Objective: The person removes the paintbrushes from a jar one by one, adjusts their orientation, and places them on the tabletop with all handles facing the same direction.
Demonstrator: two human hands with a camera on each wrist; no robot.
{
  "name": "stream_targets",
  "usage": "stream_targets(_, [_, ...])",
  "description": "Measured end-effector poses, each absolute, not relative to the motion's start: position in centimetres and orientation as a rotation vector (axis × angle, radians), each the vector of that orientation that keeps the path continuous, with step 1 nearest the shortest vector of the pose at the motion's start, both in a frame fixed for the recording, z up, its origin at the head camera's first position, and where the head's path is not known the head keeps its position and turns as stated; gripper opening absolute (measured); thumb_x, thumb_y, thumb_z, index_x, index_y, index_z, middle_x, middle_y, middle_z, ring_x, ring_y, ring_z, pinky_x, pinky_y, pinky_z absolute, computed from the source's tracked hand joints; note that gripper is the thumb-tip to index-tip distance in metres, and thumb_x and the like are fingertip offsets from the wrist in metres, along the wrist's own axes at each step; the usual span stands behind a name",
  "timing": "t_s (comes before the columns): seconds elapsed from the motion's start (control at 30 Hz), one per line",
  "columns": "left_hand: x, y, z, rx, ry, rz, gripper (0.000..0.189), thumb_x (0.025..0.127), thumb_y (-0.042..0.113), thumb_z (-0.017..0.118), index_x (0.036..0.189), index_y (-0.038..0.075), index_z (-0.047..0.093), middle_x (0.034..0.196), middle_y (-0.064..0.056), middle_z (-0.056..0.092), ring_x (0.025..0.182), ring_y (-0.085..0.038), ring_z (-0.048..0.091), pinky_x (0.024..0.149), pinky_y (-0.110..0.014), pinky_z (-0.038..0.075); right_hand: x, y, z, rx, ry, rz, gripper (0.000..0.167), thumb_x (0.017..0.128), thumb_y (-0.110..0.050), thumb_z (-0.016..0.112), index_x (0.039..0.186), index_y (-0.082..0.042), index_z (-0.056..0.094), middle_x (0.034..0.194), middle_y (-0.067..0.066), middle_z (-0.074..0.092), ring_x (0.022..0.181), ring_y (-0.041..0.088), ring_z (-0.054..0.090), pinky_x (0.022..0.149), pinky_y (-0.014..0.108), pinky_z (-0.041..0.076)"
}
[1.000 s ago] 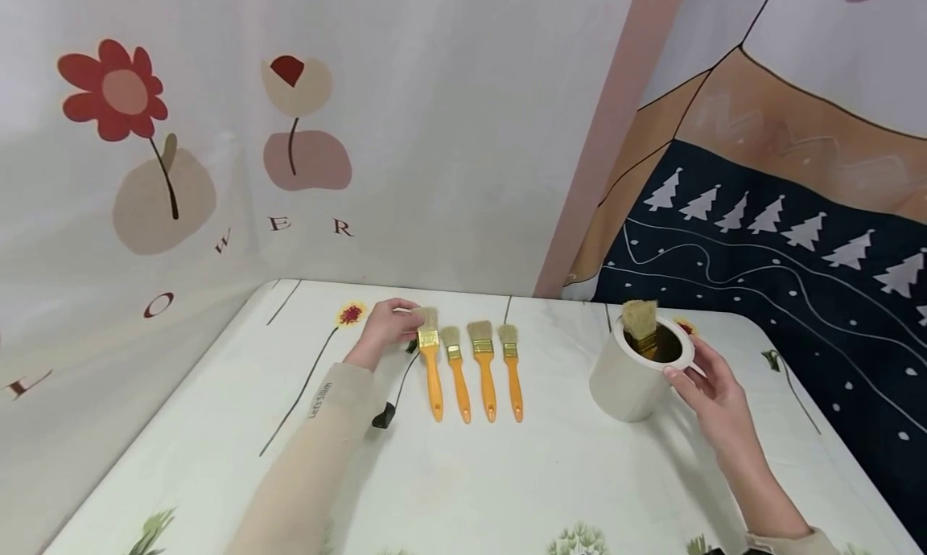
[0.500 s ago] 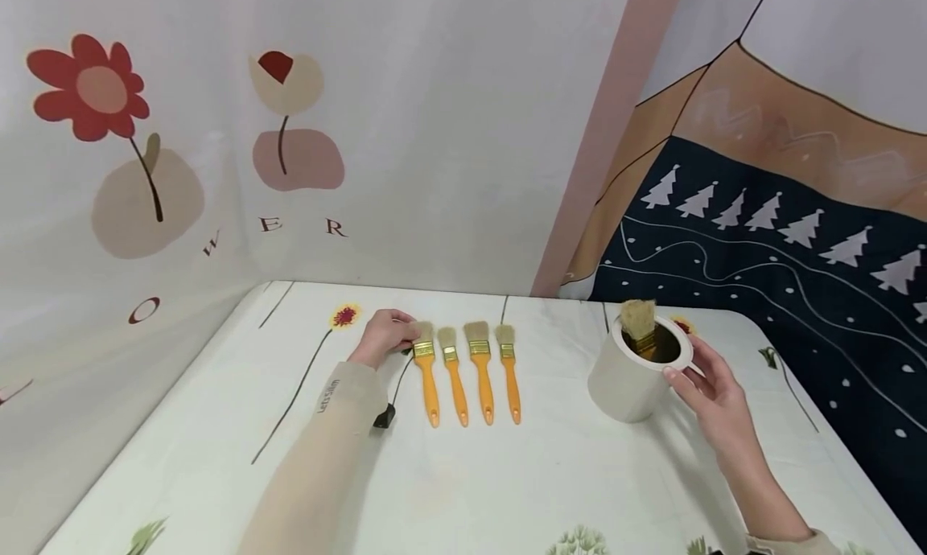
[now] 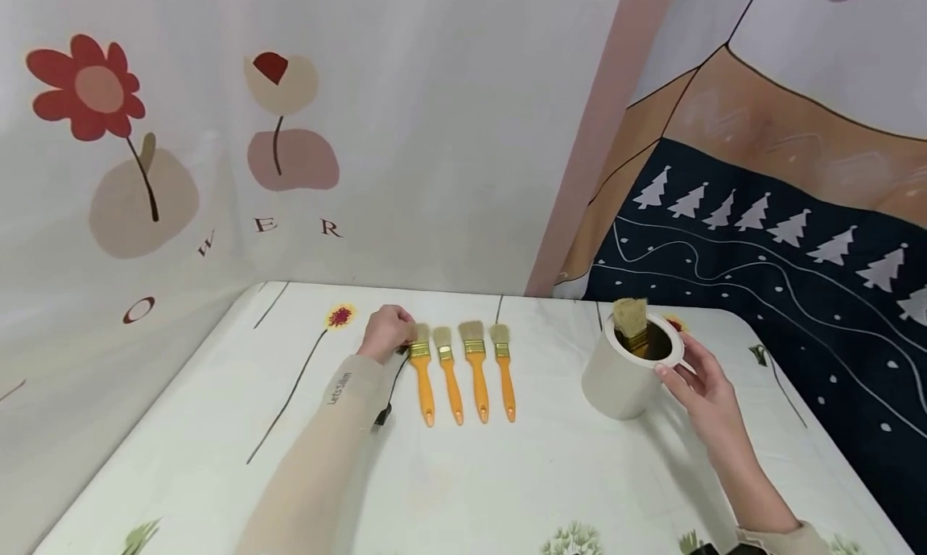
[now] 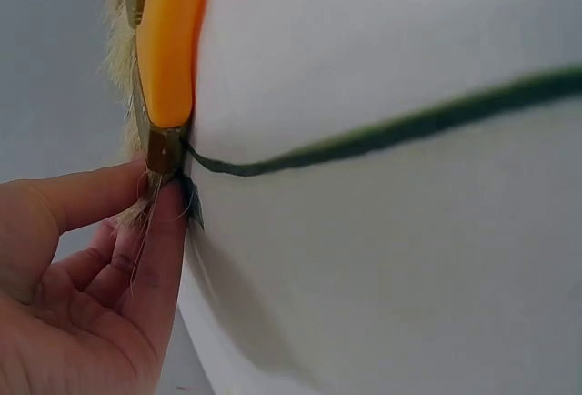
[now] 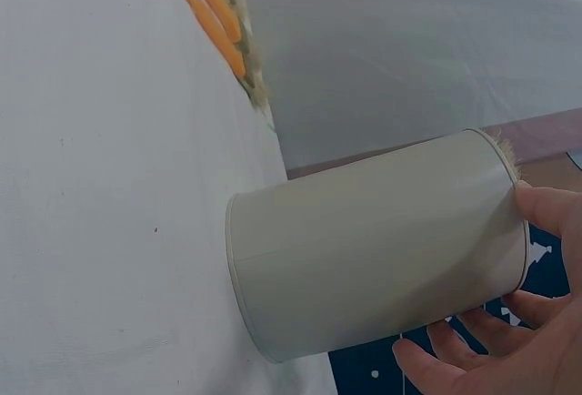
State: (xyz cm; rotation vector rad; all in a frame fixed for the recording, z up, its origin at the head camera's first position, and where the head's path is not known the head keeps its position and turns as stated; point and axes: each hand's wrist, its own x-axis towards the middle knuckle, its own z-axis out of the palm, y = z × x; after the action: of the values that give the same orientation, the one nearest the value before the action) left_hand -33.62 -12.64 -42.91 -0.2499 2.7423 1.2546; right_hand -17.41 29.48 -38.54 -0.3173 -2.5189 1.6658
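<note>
Several paintbrushes with orange handles lie side by side on the table. At the left end of the row, my left hand [image 3: 387,334] pinches the leftmost paintbrush [image 3: 424,382] by its bristles. The left wrist view shows thumb and finger on either side of those bristles [image 4: 141,213], just below the metal ferrule. My right hand [image 3: 706,386] holds a light grey cylindrical container [image 3: 615,382] near its rim, thumb on the near side. Inside it stands another paintbrush [image 3: 632,322], bristles up, leaning left; its handle is mostly hidden.
The other brushes lie to the right: a narrow paintbrush [image 3: 452,386], a wide paintbrush [image 3: 478,378] and another narrow paintbrush [image 3: 506,378]. A white flower-print cloth [image 3: 463,483] covers the table. Behind it hangs a printed curtain [image 3: 434,137].
The left hand has brought the leftmost brush slightly down and toward the others, nearly level with the row. The right hand and container stay put; the head view has shifted slightly.
</note>
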Motion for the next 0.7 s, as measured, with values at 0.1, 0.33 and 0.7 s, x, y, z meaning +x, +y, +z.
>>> stream_targets(0.1, [-33.7, -12.2, -42.6, -0.217, 2.806, 1.120, 0.008, 0.090, 0.004, 0.057, 0.095, 0.003, 0.064, 0.091, -0.010, 0.064, 0.079, -0.021, 0.056, 0.059, -0.023, 0.044, -17.2, 29.5, -38.6, -0.316, -2.525, 1.638, 0.078, 0.100, -0.040, 0.057, 0.161, -0.023, 0.011, 0.166, 0.017, 0.018, 0.148, 0.038, 0.030, 0.082, -0.006, 0.040])
stream_targets(0.33, [-33.5, -11.7, -42.2, -0.267, 2.822, 1.033, 0.009, 0.088, 0.003, 0.060, 0.097, 0.003, 0.061, 0.094, -0.012, 0.063, 0.082, -0.022, 0.056, 0.062, -0.026, 0.045, -17.0, 29.6, -38.3, -0.341, -2.516, 1.666, 0.080, 0.100, -0.042, 0.057, 0.161, -0.023, 0.010, 0.166, 0.016, 0.018, 0.148, 0.038, 0.030, 0.082, -0.005, 0.041])
stream_targets(0.7, [-32.9, -14.6, -43.0, -0.306, 2.663, 1.451, 0.027, 0.093, 0.010, 0.065, 0.117, -0.003, 0.060, 0.105, -0.017, 0.064, 0.078, -0.018, 0.058, 0.065, -0.024, 0.050, -17.3, 29.1, -38.2, -0.302, -2.504, 1.690, 0.081, 0.100, -0.042, 0.058, 0.161, -0.019, 0.010, 0.166, 0.016, 0.018, 0.149, 0.038, 0.030, 0.086, -0.003, 0.042])
